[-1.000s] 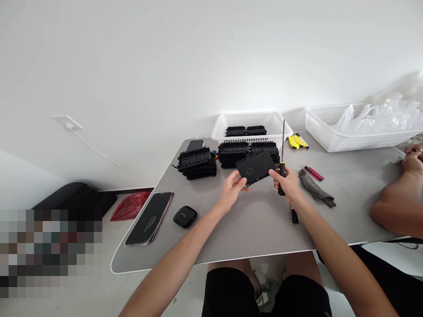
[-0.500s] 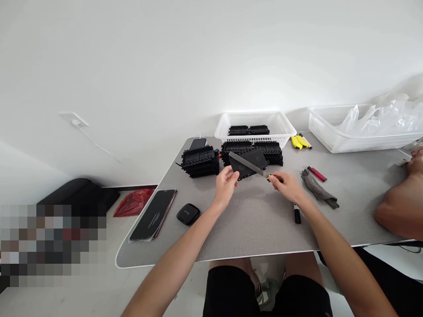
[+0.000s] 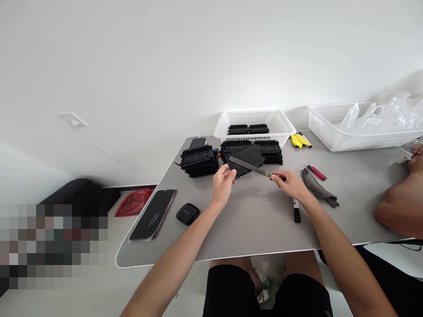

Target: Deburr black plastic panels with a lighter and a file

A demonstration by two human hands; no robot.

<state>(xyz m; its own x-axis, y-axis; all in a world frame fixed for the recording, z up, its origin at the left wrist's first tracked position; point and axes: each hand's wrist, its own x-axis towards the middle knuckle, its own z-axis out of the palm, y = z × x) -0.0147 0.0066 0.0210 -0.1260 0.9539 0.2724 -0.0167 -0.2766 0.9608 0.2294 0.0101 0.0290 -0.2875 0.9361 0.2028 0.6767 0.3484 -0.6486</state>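
My left hand (image 3: 224,182) pinches the near left corner of a flat black plastic panel (image 3: 253,155), held tilted above the table. In my right hand (image 3: 288,182) is the handle of a flat metal file (image 3: 246,165), whose long grey blade lies slantwise across the face of the panel. Just behind the panel, black ribbed plastic parts (image 3: 272,152) stand stacked on the table. Another stack of such parts (image 3: 198,160) sits to the left of my left hand. A black-capped marker (image 3: 296,211) lies below my right wrist.
On the grey table (image 3: 251,224) are a phone (image 3: 153,215), a round-cornered black case (image 3: 187,214), a grey cloth (image 3: 319,189), a red stick-like item (image 3: 317,172) and yellow-handled tools (image 3: 299,141). A white basket (image 3: 254,115) holds black parts; another basket (image 3: 363,143) holds plastic bags. Another person's arm (image 3: 401,207) rests at right.
The file has shifted slightly to the right and down across the panel with my right hand. My left hand and the panel have moved a little left, with the panel's angle slightly changed.
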